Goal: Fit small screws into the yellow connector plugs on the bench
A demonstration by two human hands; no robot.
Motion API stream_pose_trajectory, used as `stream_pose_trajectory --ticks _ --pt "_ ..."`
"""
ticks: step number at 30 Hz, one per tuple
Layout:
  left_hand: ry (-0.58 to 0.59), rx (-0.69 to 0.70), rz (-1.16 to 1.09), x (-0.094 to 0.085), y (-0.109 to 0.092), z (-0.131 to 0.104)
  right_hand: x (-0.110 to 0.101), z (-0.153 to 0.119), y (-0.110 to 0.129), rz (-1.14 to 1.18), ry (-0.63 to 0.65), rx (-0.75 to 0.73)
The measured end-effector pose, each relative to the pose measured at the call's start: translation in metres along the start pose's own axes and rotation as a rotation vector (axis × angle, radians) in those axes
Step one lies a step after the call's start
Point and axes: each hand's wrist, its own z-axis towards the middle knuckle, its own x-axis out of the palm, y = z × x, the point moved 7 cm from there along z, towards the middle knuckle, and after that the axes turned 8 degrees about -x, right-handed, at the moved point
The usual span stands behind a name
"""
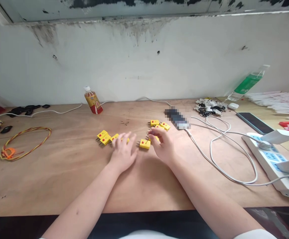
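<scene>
My left hand point(123, 152) lies palm down with its fingers spread, resting over some yellow two-pin plugs point(114, 137) and partly covering them. More of these plugs point(105, 139), each with a red dot, sit just left of its fingertips. Between my hands is a single yellow plug point(144, 143), its pins pointing left. My right hand point(164, 146) is curled, thumb and fingers brought together beside that plug; whatever is in the pinch is too small to make out. Several yellow plugs point(154, 122) lie just beyond the right fingertips, partly hidden by them.
Tiny screws point(126, 122) lie behind the plugs. A drink bottle point(93, 100) stands near the wall. At left is a coiled red-and-yellow wire point(25, 131). To the right are a blurred phone point(175, 117), looping white cables point(212, 159), a power strip point(271, 156) and a small pile of parts point(210, 107).
</scene>
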Motion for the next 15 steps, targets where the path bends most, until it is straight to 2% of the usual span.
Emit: stream_pose_trajectory --ticks 3,4,7,9,15 --pt "0.15 0.169 -0.067 0.011 -0.02 -0.004 0.007 -0.001 0.008 0.056 0.07 0.001" --pt "0.172 0.18 -0.088 0.012 -0.022 -0.004 0.006 0.001 0.007 0.08 0.041 0.016" --pt "0.174 0.141 -0.139 0.011 -0.017 -0.002 -0.005 0.014 -0.001 0.134 -0.162 0.068" --pt "0.152 0.111 -0.15 0.008 -0.013 -0.001 -0.001 0.025 -0.007 0.134 -0.208 0.095" --pt "0.097 0.089 -0.163 0.001 -0.008 -0.001 0.06 0.048 -0.028 0.012 0.022 0.127"
